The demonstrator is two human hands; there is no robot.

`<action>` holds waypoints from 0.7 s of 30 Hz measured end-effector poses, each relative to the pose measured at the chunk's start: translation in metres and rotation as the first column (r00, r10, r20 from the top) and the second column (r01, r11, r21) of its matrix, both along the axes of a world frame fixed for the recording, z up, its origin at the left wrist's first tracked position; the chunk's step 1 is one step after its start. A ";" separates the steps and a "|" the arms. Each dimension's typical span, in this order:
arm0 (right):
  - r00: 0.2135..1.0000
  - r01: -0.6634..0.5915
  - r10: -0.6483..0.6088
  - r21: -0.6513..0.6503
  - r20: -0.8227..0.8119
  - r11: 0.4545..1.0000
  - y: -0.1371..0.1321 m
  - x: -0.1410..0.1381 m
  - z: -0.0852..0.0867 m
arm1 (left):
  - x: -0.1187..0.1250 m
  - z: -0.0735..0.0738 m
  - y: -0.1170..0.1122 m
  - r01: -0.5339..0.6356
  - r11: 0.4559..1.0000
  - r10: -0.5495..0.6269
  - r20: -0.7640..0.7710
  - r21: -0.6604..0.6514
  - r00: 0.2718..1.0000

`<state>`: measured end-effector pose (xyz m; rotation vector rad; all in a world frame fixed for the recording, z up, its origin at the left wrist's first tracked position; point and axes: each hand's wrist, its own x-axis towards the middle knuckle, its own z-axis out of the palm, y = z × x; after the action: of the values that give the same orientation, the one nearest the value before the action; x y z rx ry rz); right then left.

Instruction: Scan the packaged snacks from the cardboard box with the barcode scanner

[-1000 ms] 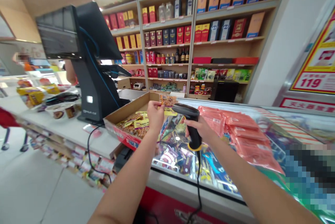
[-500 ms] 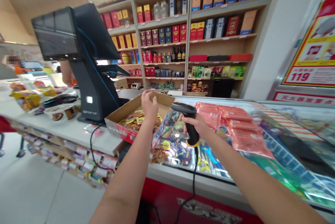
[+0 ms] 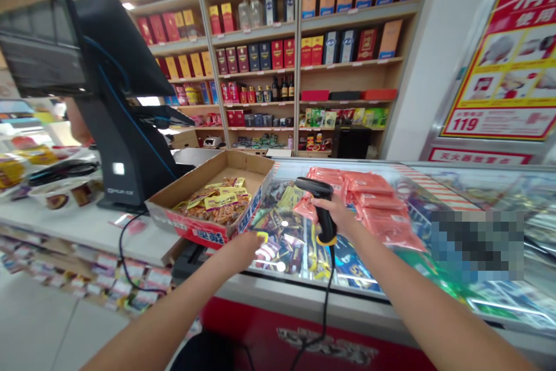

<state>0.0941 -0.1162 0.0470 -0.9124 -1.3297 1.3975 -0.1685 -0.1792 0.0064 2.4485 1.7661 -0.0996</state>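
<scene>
My right hand (image 3: 337, 217) is closed round the grip of a black barcode scanner (image 3: 320, 202) with a yellow ring, held above the glass freezer lid (image 3: 299, 278); its cable (image 3: 325, 307) hangs down the front. My left hand (image 3: 244, 246) is low at the front corner of a cardboard box (image 3: 186, 187), fingers pinched on a small yellow-edged snack packet (image 3: 262, 237) lying on the glass. The box holds several yellow-labelled snack packets (image 3: 219, 202).
A stack of pink packets (image 3: 376, 206) lies on the freezer to the right of the scanner. A black checkout terminal (image 3: 113, 128) stands on the white counter (image 3: 87, 226) at left, with a person partly hidden behind it. Shelves of boxes and bottles (image 3: 269, 64) fill the back wall.
My left hand dropped from above the box to the glass at its front corner, where the packet it had held up now lies. The scanner stayed roughly in place; the view shifted right.
</scene>
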 end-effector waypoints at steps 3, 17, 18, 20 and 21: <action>0.999 -0.030 0.030 -0.017 -0.015 0.999 0.008 0.000 -0.006 | 0.027 0.004 0.031 -0.155 0.981 0.129 0.202 0.119 0.971; 0.987 -0.112 0.115 0.033 -0.115 0.993 0.020 0.025 -0.039 | 0.075 -0.017 0.143 0.249 0.953 0.282 0.811 -0.174 -0.512; 0.984 -0.127 0.132 0.044 -0.122 0.991 0.019 0.025 -0.039 | 0.073 -0.019 0.142 0.272 0.946 0.301 0.793 -0.177 -0.530; 0.979 -0.159 0.164 0.050 -0.123 0.986 0.017 0.023 -0.038 | 0.071 -0.020 0.141 0.290 0.941 0.317 0.763 -0.177 -0.564; 0.978 -0.172 0.176 0.045 -0.114 0.984 0.015 0.022 -0.037 | 0.072 -0.020 0.141 0.282 0.945 0.307 0.760 -0.169 -0.573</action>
<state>0.1159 -0.1008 0.0102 -0.6921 -1.3653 1.5330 -0.0961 -0.0382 -0.0137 0.8083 0.4595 1.3642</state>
